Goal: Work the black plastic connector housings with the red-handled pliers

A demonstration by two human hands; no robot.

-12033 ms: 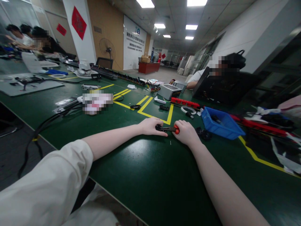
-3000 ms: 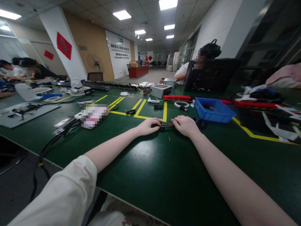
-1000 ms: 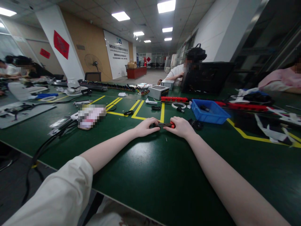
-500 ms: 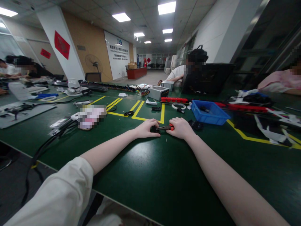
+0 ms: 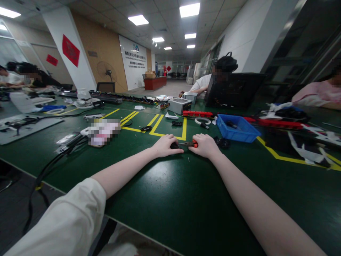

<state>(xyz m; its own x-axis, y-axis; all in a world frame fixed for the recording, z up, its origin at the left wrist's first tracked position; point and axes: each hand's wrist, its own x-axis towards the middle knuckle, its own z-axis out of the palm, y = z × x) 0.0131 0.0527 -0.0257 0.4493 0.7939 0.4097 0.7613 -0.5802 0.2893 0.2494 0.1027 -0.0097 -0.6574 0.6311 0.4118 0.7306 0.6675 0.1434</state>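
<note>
Both my arms reach out over the green table. My left hand is closed on a small black part resting on the table. My right hand is closed round the red handle of a screwdriver, whose shaft points left into the black part. The two hands sit close together, just in front of a yellow tape corner. A tiny pale speck, perhaps a screw, lies on the table just below the hands.
A blue bin stands right of my hands, with a black part between. Red strips, a grey metal box and cables lie further back. Other people sit at the far side and far left. A black cable hangs off the left edge.
My hands stay together on the screwdriver and black part throughout. In the last second they have barely shifted; the view has only drifted slightly.
</note>
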